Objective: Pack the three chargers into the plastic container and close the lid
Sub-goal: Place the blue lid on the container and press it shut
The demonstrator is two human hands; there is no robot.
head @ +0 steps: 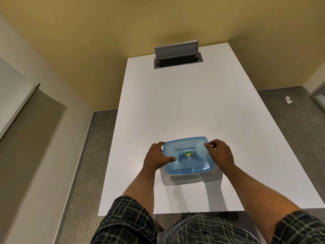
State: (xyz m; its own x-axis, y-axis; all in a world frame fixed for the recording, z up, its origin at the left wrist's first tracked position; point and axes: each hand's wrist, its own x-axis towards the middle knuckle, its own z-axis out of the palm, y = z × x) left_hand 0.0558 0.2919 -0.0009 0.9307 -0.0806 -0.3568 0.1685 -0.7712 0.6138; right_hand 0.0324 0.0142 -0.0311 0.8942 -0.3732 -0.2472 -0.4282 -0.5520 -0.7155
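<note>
pressing blue lid [188, 155] between both hands: left hand [156, 156] thumb on top, right hand [220, 152] fingers curled over far-right corner, equally near

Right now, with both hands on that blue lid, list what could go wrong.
1. The left hand presses with its thumb on the lid while the right hand works the far corner; uneven pressure could leave one edge unsealed.
2. The container sits on a smooth white table; pushing sideways might slide it.
3. Chargers cannot be made out through the tinted lid, so something inside may block closure.
</note>
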